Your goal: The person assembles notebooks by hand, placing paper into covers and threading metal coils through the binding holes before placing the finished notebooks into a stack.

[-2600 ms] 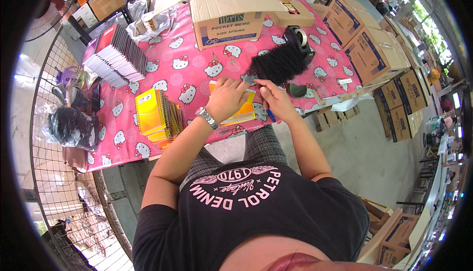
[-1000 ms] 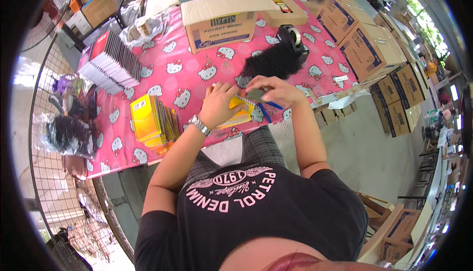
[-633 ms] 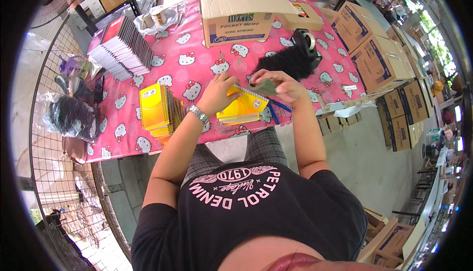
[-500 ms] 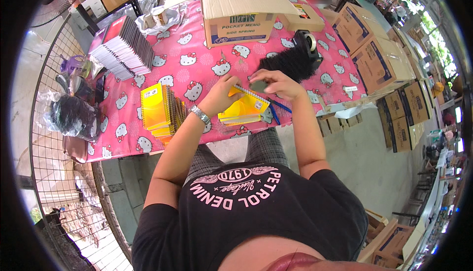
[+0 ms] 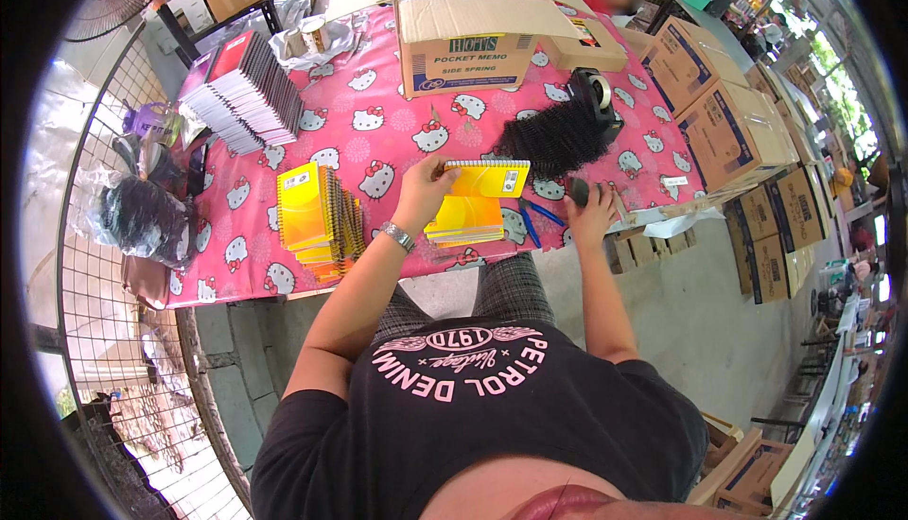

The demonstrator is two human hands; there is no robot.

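Thumb and fingers of the left hand pinched a yellow spiral notebook, dead ahead at twelve o'clock, over a low yellow pile. From the notebook, the right hand lay toward four o'clock against a dark rounded piece; I couldn't tell whether it gripped it. Blue pliers sat nearer in, black coils at two, a taller yellow stack near nine, an open carton at twelve.

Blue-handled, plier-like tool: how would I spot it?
Find the pink, cat-patterned tablecloth. At its near edge, look between the low stack of yellow spiral notebooks and the right hand. The tool lies there, set apart from the notebooks by two splayed blue handles.
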